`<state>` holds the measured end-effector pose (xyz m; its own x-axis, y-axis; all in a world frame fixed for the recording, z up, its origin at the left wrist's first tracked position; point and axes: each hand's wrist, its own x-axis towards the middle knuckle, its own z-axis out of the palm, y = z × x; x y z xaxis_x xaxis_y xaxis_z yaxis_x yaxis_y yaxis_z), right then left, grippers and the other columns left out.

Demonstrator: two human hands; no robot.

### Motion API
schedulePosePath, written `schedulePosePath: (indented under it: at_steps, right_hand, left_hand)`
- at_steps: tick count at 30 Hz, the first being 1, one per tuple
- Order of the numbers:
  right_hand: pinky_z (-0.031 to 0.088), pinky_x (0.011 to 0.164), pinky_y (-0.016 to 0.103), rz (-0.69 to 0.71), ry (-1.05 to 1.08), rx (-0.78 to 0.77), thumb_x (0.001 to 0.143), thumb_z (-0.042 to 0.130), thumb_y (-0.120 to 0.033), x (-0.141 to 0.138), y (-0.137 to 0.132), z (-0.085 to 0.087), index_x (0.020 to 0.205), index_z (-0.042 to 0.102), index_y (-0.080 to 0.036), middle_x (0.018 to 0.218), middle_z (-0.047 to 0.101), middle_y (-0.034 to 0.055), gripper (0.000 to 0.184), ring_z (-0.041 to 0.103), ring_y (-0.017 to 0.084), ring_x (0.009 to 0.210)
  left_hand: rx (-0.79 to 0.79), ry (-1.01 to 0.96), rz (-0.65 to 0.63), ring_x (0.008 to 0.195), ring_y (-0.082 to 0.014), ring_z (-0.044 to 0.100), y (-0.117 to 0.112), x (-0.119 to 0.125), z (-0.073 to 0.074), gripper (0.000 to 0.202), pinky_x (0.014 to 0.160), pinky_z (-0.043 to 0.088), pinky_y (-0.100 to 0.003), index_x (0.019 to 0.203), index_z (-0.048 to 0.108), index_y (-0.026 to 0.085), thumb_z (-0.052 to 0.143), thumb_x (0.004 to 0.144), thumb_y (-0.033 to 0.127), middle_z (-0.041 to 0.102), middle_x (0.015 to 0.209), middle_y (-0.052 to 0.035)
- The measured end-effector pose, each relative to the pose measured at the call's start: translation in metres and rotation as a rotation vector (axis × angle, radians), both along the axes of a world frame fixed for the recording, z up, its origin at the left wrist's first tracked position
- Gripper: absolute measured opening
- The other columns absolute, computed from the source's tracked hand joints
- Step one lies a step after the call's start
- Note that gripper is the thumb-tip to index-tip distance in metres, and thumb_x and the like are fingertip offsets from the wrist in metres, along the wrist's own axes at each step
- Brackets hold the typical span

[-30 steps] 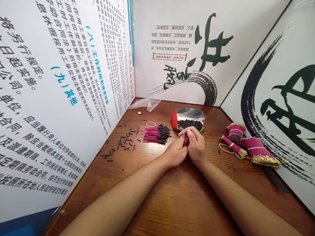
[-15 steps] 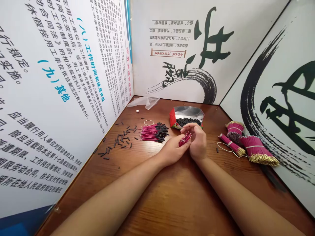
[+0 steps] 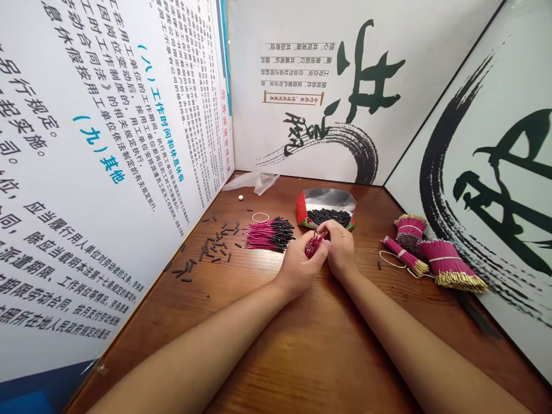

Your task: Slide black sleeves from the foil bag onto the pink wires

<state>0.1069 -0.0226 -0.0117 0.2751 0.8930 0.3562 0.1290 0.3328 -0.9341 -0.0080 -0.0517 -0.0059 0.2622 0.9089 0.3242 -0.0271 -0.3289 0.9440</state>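
My left hand (image 3: 299,263) grips a small bunch of pink wires (image 3: 312,244), their ends sticking up. Pressed against it, my right hand (image 3: 341,248) pinches at the top of that same bunch with fingers closed. Both hands rest on the wooden table (image 3: 302,339), just in front of an open red foil bag (image 3: 326,210) full of short black tubes. To the left lies a loose pile of pink wires with black tube ends (image 3: 269,234).
Scattered black tubes (image 3: 214,247) lie by the left poster board. Banded pink wire bundles with gold tips (image 3: 448,263) and loose rubber bands (image 3: 390,259) sit at right. A clear plastic bag (image 3: 254,181) is in the back corner. Printed boards wall in three sides.
My right hand has closed back onto the bunch after opening away from it. My left hand has tilted the wires more upright and shifted slightly left.
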Motion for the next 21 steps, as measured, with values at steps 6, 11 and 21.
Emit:
schedulePosePath:
  at_steps: [6, 11, 21]
  right_hand:
    - [0.036, 0.051, 0.027, 0.055, 0.079, -0.060, 0.083, 0.049, -0.039, 0.001, 0.003, -0.007, 0.060, 0.056, -0.021, 0.054, 0.047, -0.0029, 0.029, 0.042, 0.012, 0.052]
    - [0.033, 0.050, 0.027, 0.044, 0.055, -0.069, 0.082, 0.049, -0.037, 0.000, 0.003, -0.006, 0.059, 0.056, -0.021, 0.053, 0.045, -0.0034, 0.029, 0.040, 0.012, 0.051]
    - [0.031, 0.048, 0.027, 0.064, 0.087, -0.087, 0.081, 0.049, -0.035, 0.000, 0.003, -0.006, 0.059, 0.056, -0.021, 0.051, 0.044, -0.0042, 0.027, 0.038, 0.012, 0.049]
  left_hand:
    - [-0.039, 0.128, -0.093, 0.054, -0.0091, 0.042, 0.003, -0.002, -0.003, 0.033, 0.057, 0.035, -0.024, 0.064, 0.046, 0.018, 0.056, 0.087, 0.040, 0.048, 0.054, 0.0047]
    - [-0.077, 0.171, -0.184, 0.055, -0.0100, 0.049, 0.007, -0.001, -0.005, 0.034, 0.060, 0.039, -0.024, 0.060, 0.047, 0.018, 0.060, 0.084, 0.038, 0.056, 0.055, 0.0024]
    - [-0.117, 0.034, -0.185, 0.045, -0.0062, 0.033, -0.003, 0.000, 0.004, 0.044, 0.049, 0.027, -0.023, 0.059, 0.038, 0.020, 0.057, 0.086, 0.048, 0.038, 0.045, 0.0078]
